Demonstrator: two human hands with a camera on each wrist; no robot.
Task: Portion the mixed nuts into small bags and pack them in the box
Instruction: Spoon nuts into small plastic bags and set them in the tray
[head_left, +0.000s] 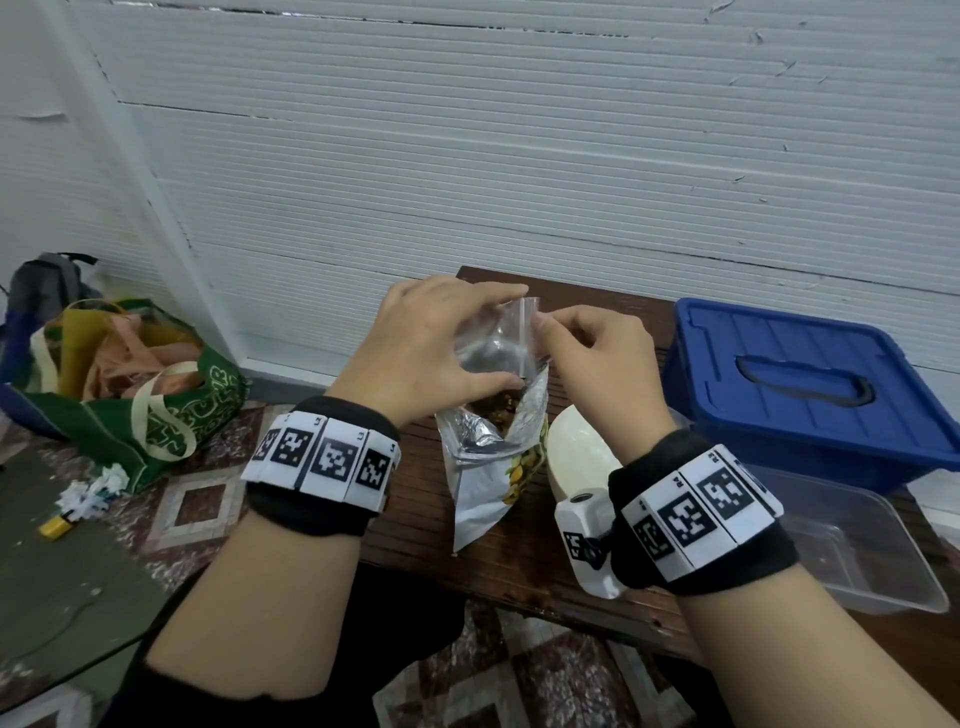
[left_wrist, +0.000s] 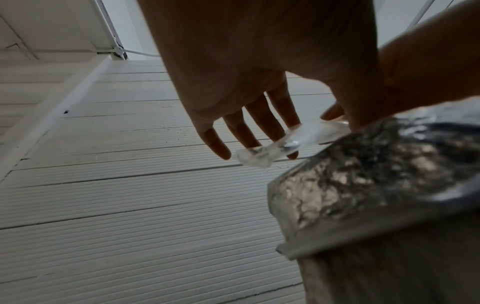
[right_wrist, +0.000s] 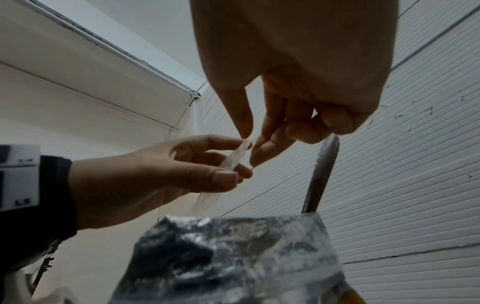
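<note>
A blue lidded box (head_left: 810, 384) stands at the far right corner of the dark wooden table (head_left: 467, 566), with a clear plastic tub (head_left: 872, 566) nearer along the right edge. Near the middle of the table an opened foil pouch of mixed nuts (head_left: 493, 457) stands upright, a white bowl (head_left: 576, 457) just beside it on its right. Above the pouch's mouth, both hands work a small clear zip bag (head_left: 498, 338): the left hand (head_left: 415, 348) pinches the bag's left side between thumb and fingers (left_wrist: 262, 129), the remaining fingers spread fairly straight, while the right hand (head_left: 597, 358) pinches the top strip at the right corner between thumb and forefinger, its other fingers curled in. The small bag appears empty and not yet opened, though its mouth is hard to read. Thin, limp and slick, it will likely collapse unless held by the stiffer zip strip at both sides; the foil pouch looks crinkly and liable to tip.
</note>
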